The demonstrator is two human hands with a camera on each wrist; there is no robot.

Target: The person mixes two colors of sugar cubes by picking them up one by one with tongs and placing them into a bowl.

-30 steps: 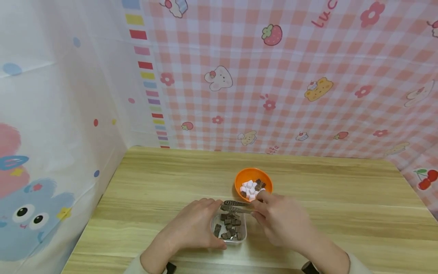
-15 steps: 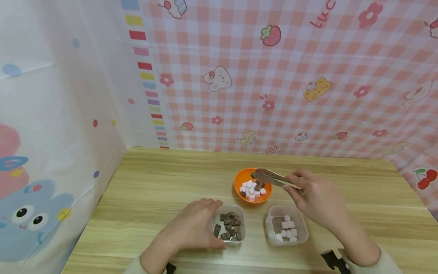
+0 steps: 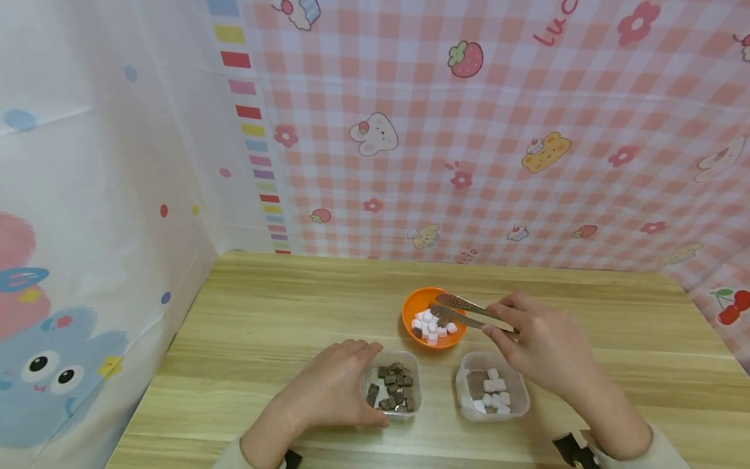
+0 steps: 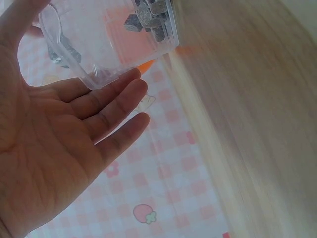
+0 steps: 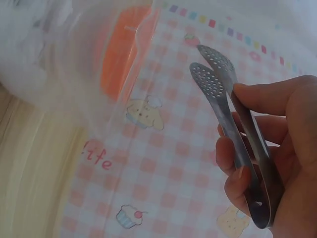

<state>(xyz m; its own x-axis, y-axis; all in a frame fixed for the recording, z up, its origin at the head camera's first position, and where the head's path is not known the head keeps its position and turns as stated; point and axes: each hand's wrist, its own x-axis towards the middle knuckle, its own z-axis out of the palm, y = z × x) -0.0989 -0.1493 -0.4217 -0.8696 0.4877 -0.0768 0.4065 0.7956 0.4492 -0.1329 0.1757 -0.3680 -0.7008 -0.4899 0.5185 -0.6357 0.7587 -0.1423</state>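
Note:
My left hand [image 3: 331,387] holds a clear plastic container [image 3: 417,404] by its left side, thumb at the near side and fingers at the far side. Several dark brown cubes [image 3: 391,380] lie inside it. My right hand [image 3: 547,342] grips metal tongs [image 3: 469,320] with perforated tips, seen closely in the right wrist view [image 5: 240,144]. The tongs' tips stand slightly apart over an orange bowl [image 3: 410,301], and nothing shows between them in the right wrist view. White cubes [image 3: 430,326] and a few brown ones are in the bowl.
A second translucent container [image 3: 521,410] with several white cubes [image 3: 495,394] stands right of the first, below my right hand. All stand on a wood-grain table [image 3: 281,299]. A pink checked cloth [image 3: 422,189] hangs behind the table's far edge.
My right hand has moved the tongs from over the brown cubes' container to the orange bowl. The tongs' tips have spread and lowered slightly. My left hand has stayed in place.

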